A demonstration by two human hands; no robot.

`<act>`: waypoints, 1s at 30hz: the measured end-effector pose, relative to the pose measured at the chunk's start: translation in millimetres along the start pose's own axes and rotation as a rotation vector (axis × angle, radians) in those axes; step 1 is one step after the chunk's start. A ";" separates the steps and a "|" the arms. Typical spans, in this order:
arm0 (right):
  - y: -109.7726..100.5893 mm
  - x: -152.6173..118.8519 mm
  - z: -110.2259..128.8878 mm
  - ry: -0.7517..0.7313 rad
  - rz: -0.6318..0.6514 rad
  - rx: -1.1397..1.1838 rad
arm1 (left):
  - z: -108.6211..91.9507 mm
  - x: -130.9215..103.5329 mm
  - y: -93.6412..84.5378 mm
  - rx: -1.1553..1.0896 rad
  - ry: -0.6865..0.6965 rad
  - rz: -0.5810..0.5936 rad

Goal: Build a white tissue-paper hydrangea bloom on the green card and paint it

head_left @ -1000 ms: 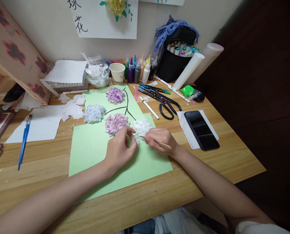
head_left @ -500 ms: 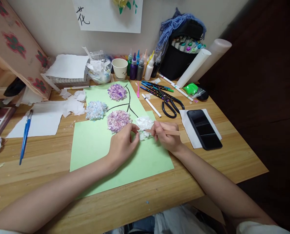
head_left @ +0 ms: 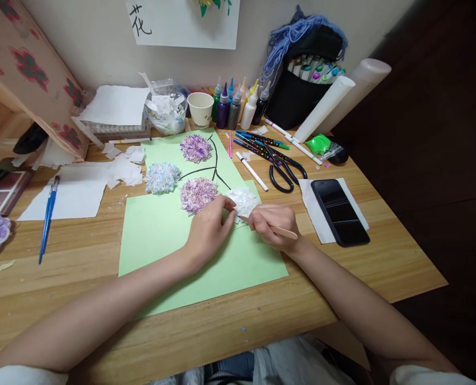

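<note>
My right hand grips a flat wooden craft stick, whose tip reaches the lower edge of a white crumpled-paper flower. From the other side, my left hand pinches that edge between thumb and forefinger; the fingertips partly hide it. Under both hands lie light green sheets. A pink-purple paper flower, a blue-white one and a purple one sit on the green paper, with black drawn stems between them.
Black-handled scissors and dark pens lie behind my right hand, with a phone on white paper to the right. Paint bottles and a paper cup line the wall. A blue brush rests on the left.
The stick has tilted, its free end dropping lower. Loose white pieces at the flower's lower edge are now mostly gathered in or covered. The whole view has shifted slightly.
</note>
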State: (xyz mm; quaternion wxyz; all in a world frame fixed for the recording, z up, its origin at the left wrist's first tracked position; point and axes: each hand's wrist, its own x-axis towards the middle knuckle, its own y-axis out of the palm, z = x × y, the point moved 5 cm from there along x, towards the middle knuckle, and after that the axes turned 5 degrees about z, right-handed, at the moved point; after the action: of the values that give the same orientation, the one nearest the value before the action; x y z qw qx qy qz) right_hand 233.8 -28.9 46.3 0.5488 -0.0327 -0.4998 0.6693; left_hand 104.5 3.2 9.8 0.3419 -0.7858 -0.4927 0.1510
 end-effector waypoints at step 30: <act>-2.7 -0.5 -16.3 0.502 -0.136 0.226 | 0.9 -1.1 2.1 -0.013 -0.001 0.008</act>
State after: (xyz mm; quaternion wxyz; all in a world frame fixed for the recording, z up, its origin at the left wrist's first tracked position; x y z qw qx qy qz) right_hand 245.5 -19.2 39.8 0.6992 -0.1027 -0.2714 0.6534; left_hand 104.9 2.0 7.5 0.3359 -0.7901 -0.4905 0.1495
